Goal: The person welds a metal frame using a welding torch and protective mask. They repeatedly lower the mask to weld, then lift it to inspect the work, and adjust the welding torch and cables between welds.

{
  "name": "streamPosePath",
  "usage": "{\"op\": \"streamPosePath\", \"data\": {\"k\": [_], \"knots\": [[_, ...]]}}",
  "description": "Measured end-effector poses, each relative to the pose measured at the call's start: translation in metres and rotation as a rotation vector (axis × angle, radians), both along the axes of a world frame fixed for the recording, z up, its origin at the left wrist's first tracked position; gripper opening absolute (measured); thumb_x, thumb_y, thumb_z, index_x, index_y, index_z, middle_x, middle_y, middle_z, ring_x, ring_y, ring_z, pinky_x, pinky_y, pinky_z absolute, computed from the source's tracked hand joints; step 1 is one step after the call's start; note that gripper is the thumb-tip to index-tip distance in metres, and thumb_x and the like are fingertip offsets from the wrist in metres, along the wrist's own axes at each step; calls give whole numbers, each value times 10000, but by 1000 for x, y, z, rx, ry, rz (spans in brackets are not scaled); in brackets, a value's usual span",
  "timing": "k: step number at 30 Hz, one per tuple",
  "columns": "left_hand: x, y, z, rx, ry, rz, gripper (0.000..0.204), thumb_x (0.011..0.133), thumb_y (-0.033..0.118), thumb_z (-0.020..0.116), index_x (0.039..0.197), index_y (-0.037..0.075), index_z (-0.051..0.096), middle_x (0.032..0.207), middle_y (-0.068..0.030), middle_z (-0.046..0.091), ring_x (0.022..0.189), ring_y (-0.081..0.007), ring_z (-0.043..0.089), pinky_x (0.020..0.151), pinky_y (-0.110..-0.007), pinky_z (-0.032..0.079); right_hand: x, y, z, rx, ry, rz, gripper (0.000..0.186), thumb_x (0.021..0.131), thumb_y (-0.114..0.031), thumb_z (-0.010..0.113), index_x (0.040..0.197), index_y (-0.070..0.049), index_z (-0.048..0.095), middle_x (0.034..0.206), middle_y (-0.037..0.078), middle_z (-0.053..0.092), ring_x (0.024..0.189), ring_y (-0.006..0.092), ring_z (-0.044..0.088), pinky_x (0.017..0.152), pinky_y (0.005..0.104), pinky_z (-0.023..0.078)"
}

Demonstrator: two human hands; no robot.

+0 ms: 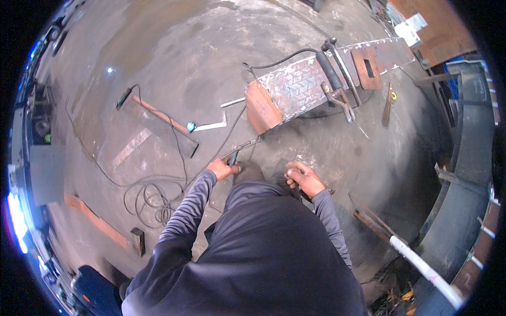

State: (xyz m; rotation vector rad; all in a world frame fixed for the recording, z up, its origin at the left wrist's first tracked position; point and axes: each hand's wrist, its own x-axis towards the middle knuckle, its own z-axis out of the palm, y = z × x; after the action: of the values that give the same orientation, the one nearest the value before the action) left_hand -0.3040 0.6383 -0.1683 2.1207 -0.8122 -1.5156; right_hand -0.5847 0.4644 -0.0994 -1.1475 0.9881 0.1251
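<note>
Just left of frame centre, the left hand [221, 168] is gripping the tool [234, 156], fingers closed round it, best steadied clear of the beam [295, 87], while the right hand's [308, 180] fingers are curling loosely, any hold being unclear.

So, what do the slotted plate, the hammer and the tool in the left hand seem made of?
Slotted plate: probably steel, matte; its brown looks like rust.
Hammer: apparently metal, smooth, from its handle's grey sheen.
Tool: likely metal, dull grey; darker grip perhaps plastic or rubber.
</note>
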Motion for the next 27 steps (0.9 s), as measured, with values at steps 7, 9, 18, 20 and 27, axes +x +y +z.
{"op": "streamPosePath", "data": {"k": [7,9,18,20,27], "knots": [[-66,-7,-3,-212,521,392,561,858,382,690,1210,-21,520,1140,-110,625,1086,-200,549,981,-331,398,16,-53,27,62,-149,214,573,914,-333,602,1351,-11,419,987,85,616,772,129,572,668,274,498],[-86,-19,-4,-239,551,425,524,869,367,678,1204,-7,529,1147,-113,624,1085,-189,548,978,-326,397,24,-51,24,60,-180,223,658,902,-378,617,1382,0,373,987,97,611,753,130,569,623,281,501],[-174,-92,8,-352,72,335,455,776,333,718,1119,50,616,1080,-144,671,1034,-271,630,882,-378,471,28,-57,43,-89,-127,183,536,908,-238,636,1330,-2,404,763,34,567,595,88,551,481,230,450],[-180,-101,14,-344,62,340,424,769,337,707,1072,51,624,1046,-154,678,992,-273,646,865,-373,476,25,-61,43,-109,-124,120,461,874,-114,636,1277,3,446,735,47,579,540,94,548,461,233,446],[-182,-116,14,-515,540,449,111,815,24,587,921,23,557,873,-39,629,823,-134,597,747,-315,481,32,-48,60,-20,-193,-54,425,811,-4,586,1225,2,491,735,89,619,551,145,593,458,262,486]]}}
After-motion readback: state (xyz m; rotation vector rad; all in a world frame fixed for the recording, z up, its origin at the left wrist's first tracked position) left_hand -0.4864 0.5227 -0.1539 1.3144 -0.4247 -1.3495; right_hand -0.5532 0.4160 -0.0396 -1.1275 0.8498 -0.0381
